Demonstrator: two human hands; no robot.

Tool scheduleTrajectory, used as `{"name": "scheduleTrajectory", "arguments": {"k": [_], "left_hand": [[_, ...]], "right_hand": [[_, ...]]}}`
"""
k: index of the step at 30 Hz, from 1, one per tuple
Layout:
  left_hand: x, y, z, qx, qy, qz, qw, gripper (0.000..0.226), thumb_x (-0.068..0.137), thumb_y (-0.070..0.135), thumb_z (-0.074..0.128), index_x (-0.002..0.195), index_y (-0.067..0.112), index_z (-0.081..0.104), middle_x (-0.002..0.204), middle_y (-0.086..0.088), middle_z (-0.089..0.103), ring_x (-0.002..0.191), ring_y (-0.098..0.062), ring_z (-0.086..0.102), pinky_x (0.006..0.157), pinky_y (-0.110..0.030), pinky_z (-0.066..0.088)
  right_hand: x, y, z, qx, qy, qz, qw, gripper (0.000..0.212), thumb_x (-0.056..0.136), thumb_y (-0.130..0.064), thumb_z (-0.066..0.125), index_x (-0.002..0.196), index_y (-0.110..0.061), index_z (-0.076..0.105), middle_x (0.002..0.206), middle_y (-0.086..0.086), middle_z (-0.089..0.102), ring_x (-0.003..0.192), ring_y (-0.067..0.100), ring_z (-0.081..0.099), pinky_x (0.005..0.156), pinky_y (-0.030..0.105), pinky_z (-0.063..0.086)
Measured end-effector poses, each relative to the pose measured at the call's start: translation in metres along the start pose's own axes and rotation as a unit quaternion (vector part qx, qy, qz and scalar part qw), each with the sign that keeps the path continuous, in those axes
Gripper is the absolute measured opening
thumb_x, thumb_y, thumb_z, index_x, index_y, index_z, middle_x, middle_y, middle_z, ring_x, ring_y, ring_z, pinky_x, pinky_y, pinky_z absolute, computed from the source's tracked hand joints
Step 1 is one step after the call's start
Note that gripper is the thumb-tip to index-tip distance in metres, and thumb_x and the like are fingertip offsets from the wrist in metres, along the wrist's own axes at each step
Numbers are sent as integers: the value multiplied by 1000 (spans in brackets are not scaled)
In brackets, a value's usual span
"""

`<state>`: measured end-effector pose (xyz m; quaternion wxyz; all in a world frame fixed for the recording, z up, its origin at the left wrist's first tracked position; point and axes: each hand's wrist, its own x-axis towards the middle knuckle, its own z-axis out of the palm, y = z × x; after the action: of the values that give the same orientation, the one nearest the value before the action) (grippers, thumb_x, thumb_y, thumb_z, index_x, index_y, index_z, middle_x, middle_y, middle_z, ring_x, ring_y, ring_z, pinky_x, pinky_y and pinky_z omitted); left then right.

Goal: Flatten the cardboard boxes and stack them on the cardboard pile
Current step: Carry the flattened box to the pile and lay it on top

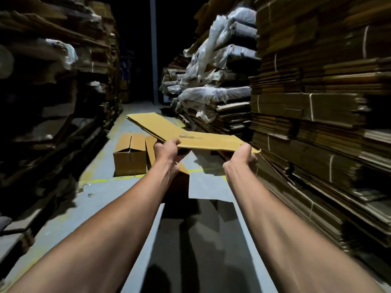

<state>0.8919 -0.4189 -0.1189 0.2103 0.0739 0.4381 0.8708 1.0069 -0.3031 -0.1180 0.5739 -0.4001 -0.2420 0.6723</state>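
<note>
A flattened cardboard box [213,140] with tape on its top is held level above the aisle floor. My left hand [167,150] grips its near left corner, and my right hand [243,155] grips its near right corner. Beyond it a low cardboard pile [152,121] of flat sheets lies on the floor. To the left of my left hand an unflattened brown box [130,153] lies on the floor. A second box [179,180] sits under my left wrist, mostly hidden.
Tall stacks of bundled flat cardboard [317,115] wall the right side, and dark stacks [53,102] wall the left. Plastic-wrapped bundles [218,92] sit at the back right. The grey floor [118,197] carries yellow lines. A pillar [153,49] stands at the aisle's far end.
</note>
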Motion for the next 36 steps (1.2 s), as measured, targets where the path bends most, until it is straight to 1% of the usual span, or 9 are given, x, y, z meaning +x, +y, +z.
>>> {"name": "scheduleTrajectory", "arguments": {"k": [3,8,12,16,20,24,28,32,36], "left_hand": [[7,63,34,34,9,8,999,16,96,-5,60,110,-7,54,95,-19,63,74,-27,70,48,-35,59],[17,184,97,19,28,-3,999,19,97,-5,61,95,4,45,106,-23,58,90,-35,69,52,-37,62],[26,304,157,5,55,0,998,23,98,-7,59,92,7,41,98,-20,57,84,-35,69,59,-43,64],[36,447,221,-39,61,9,997,25,97,-12,56,91,7,40,93,-23,58,78,-35,67,48,-41,61],[56,585,274,-77,55,29,995,17,96,-14,50,99,2,44,87,-27,61,72,-35,66,45,-46,60],[87,713,301,-22,63,70,995,47,86,-7,59,131,-11,46,120,-37,64,89,-42,74,57,-50,62],[86,815,313,27,47,122,991,25,93,-6,60,116,-5,50,98,-26,62,71,-33,67,41,-37,56],[108,892,301,52,31,151,987,16,91,-2,63,100,3,51,102,-25,61,83,-35,70,55,-43,63],[139,953,276,51,45,184,981,29,88,-2,67,112,-1,50,101,-26,66,85,-37,73,74,-57,64]], "right_hand": [[-16,-43,53,5,-15,18,1000,6,81,-19,54,79,-14,56,90,7,65,79,28,65,78,47,60],[-53,-133,154,9,-70,77,994,9,87,-22,61,91,-15,57,89,3,67,75,25,62,61,32,50],[-93,-230,246,42,-116,127,984,19,96,-38,61,100,-19,60,107,13,74,90,31,72,87,55,60],[-126,-315,357,52,-127,158,978,44,84,-29,56,125,-14,61,120,18,72,102,38,73,78,67,58],[-197,-396,465,68,-128,141,979,25,93,-18,42,114,-14,54,112,16,67,93,35,70,82,67,57],[-266,-463,560,73,-156,132,976,13,94,-17,39,102,-19,49,107,13,65,87,32,64,84,64,58],[-328,-498,625,85,-191,124,970,12,95,-11,39,95,-19,48,90,9,60,72,27,59,63,46,62],[-379,-506,678,97,-226,105,964,14,95,-6,39,96,-17,49,92,10,57,77,27,57,79,45,59],[-411,-485,740,112,-255,116,953,12,94,-8,43,98,-15,52,107,15,61,90,31,61,85,55,58]]}}
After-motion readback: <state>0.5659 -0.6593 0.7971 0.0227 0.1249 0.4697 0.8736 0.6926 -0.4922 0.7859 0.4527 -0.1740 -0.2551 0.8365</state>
